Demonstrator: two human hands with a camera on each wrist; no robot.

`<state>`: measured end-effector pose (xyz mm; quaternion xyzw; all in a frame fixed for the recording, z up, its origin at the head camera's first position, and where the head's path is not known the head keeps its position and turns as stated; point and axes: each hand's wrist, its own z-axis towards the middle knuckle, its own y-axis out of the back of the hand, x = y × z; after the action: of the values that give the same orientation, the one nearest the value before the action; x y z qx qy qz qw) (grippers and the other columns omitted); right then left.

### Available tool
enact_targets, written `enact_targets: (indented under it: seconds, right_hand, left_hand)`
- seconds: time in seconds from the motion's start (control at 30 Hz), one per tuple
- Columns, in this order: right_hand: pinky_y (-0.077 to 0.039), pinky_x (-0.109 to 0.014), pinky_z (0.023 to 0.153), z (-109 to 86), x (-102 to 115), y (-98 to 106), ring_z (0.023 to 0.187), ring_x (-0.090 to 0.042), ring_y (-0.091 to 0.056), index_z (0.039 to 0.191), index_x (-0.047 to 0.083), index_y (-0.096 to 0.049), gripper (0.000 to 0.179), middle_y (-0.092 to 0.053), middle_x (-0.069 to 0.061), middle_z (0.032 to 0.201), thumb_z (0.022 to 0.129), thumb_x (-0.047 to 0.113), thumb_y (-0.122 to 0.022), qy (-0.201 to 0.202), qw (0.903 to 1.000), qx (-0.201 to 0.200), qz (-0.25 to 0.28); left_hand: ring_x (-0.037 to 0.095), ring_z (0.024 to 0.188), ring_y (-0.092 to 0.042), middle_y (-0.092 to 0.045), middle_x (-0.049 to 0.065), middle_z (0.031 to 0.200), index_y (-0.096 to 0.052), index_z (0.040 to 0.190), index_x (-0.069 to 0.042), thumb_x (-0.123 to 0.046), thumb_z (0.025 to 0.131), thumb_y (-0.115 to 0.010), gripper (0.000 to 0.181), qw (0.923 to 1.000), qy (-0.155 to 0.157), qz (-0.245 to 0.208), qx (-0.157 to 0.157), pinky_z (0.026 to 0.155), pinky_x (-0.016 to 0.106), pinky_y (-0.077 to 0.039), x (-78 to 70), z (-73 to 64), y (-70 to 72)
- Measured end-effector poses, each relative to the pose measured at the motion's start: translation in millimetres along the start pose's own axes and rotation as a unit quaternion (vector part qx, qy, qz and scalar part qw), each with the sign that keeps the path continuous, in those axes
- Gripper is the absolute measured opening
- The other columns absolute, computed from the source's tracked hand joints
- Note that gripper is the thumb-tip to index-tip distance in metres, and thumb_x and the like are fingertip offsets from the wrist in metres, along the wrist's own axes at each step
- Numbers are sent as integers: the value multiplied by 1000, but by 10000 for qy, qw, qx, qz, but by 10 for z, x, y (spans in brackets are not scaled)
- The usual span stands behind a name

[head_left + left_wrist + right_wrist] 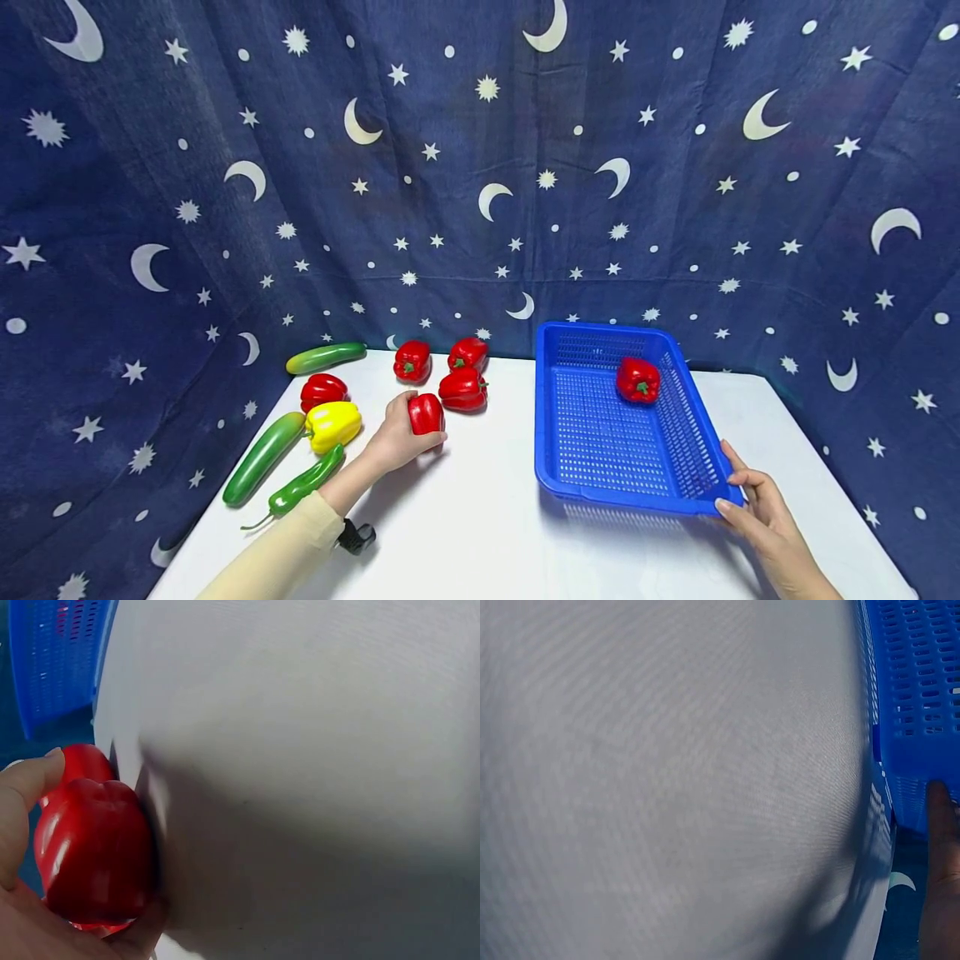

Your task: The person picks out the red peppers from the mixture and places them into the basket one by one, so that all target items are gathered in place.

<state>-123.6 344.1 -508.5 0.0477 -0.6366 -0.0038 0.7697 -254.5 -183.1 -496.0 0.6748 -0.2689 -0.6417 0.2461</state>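
Observation:
My left hand (400,435) grips a red bell pepper (427,414) low over the white table, thumb on its near side. The left wrist view shows that same bell pepper (96,851) between thumb and fingers, with another red one behind it. At the right, my right hand (767,510) holds the near right corner of a blue plastic basket (626,497), thumb on the rim. Inside the basket lies one red bell pepper (638,381). The right wrist view catches only a finger (941,825) against the basket's perforated wall (919,690).
Red bell peppers (412,362) (462,389) (468,353) lie just beyond my left hand. Left of it are another red pepper (322,390), a yellow bell pepper (333,426), a long green chili pepper (306,481) and two cucumbers (264,458) (326,357). A starry blue curtain (450,208) surrounds the table.

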Motion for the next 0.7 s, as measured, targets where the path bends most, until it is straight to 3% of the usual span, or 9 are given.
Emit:
enact_targets:
  seconds: [0.43,0.7]
  right_hand:
    - [-50,-15,92,4,7,-5,151,0,-18,127,15,-39,28,-7,7,172,105,3,-51,-171,9998,-4,-74]
    - [-50,-15,91,1,24,-11,155,-11,-12,128,15,-38,28,-5,7,172,106,4,-52,-241,9996,-20,-113]
  left_hand:
    - [41,122,-51,-37,24,144,-27,154,-5,-26,81,-87,97,9993,-122,319,147,94,57,-54,17,-50,23]
    - [42,123,-50,-36,24,145,-30,157,-13,-24,79,-88,97,9976,-143,376,561,92,58,-55,5,-140,131]
